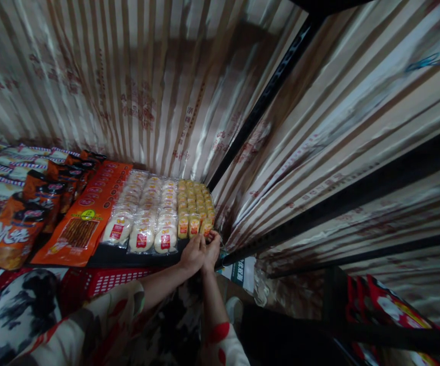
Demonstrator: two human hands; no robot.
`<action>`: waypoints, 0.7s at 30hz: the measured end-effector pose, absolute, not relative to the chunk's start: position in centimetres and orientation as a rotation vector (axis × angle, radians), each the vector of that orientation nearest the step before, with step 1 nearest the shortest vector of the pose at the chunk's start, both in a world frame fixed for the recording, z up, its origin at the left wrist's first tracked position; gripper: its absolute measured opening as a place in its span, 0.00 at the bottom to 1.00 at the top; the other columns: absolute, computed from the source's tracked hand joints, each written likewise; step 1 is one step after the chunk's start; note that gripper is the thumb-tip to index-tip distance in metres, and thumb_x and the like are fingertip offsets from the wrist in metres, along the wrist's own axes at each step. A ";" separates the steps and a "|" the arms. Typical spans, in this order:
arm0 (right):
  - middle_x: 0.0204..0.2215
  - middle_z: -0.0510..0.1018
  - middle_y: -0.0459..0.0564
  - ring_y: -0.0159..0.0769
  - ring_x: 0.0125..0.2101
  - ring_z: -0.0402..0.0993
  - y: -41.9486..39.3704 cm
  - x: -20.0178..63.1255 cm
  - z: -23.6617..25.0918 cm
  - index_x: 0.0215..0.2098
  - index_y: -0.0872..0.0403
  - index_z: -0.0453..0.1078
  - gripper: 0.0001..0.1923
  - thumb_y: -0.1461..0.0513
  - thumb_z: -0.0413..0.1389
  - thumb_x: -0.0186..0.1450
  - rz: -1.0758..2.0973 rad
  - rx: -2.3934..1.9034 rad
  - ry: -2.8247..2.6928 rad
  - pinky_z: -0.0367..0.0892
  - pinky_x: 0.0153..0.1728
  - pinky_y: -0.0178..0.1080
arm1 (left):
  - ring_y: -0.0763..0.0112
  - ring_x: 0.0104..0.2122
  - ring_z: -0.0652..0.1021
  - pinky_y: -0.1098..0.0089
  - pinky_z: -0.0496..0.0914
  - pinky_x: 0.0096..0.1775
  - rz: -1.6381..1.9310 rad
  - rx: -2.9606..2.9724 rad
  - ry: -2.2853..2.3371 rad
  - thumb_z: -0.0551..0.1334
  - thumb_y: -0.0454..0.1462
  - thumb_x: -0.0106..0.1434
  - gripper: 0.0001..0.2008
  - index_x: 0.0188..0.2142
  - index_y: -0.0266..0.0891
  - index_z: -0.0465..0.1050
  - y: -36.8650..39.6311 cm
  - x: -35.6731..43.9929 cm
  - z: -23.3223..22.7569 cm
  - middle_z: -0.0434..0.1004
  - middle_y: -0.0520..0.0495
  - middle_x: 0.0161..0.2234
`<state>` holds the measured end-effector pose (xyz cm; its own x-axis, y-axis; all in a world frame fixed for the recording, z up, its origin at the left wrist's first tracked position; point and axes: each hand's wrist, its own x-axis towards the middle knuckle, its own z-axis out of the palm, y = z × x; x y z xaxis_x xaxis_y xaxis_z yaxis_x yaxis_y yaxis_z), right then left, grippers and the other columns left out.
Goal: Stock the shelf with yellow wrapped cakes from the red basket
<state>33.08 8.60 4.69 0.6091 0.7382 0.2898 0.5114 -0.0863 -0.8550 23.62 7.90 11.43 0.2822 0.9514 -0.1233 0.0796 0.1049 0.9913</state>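
At the front right corner of the shelf, my left hand [193,254] and my right hand [211,250] are close together. Their fingers are closed around the bottom of a small yellow wrapped cake [206,226], which leans slightly. More yellow wrapped cakes [191,201] stand in tight rows behind and to the left of it. Left of these lie rows of round white wrapped pastries [165,239] with red labels. My fingertips partly hide the held cake's lower edge.
Orange snack bags [14,229] and a long orange packet [77,229] lie farther left on the black shelf [128,259]. A black metal post [261,101] rises at the corner before the striped sheeting [147,76]. A red basket [109,279] sits below, and red packets [391,305] stand lower right.
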 end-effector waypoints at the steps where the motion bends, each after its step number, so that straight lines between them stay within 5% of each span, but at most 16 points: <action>1: 0.36 0.72 0.51 0.37 0.37 0.69 8.7 33.1 4.7 0.42 0.55 0.63 0.18 0.56 0.51 0.55 0.262 -1.750 -1.038 0.64 0.42 0.41 | 0.54 0.55 0.66 0.56 0.53 0.61 0.876 1.298 1.110 0.55 0.32 0.54 0.14 0.39 0.40 0.73 8.0 23.6 11.4 0.75 0.44 0.46; 13: 0.40 0.70 0.55 0.42 0.44 0.65 8.1 32.9 4.8 0.40 0.54 0.66 0.14 0.56 0.48 0.60 0.081 -1.787 -1.187 0.60 0.48 0.45 | 0.55 0.54 0.68 0.60 0.60 0.57 0.880 1.340 1.112 0.57 0.32 0.54 0.13 0.38 0.41 0.75 7.8 23.5 13.8 0.74 0.43 0.48; 21: 0.37 0.69 0.54 0.41 0.38 0.66 8.1 32.5 4.8 0.40 0.55 0.67 0.16 0.54 0.48 0.59 0.140 -1.821 -1.151 0.64 0.43 0.44 | 0.57 0.52 0.70 0.59 0.60 0.57 0.837 1.404 1.211 0.55 0.33 0.56 0.13 0.39 0.39 0.74 7.9 23.8 12.0 0.75 0.41 0.45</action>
<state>32.48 8.10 4.81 0.5513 0.7535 0.3583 0.6454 -0.1129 -0.7555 23.83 7.92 11.97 0.2422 0.9626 -0.1215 0.2261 0.0658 0.9719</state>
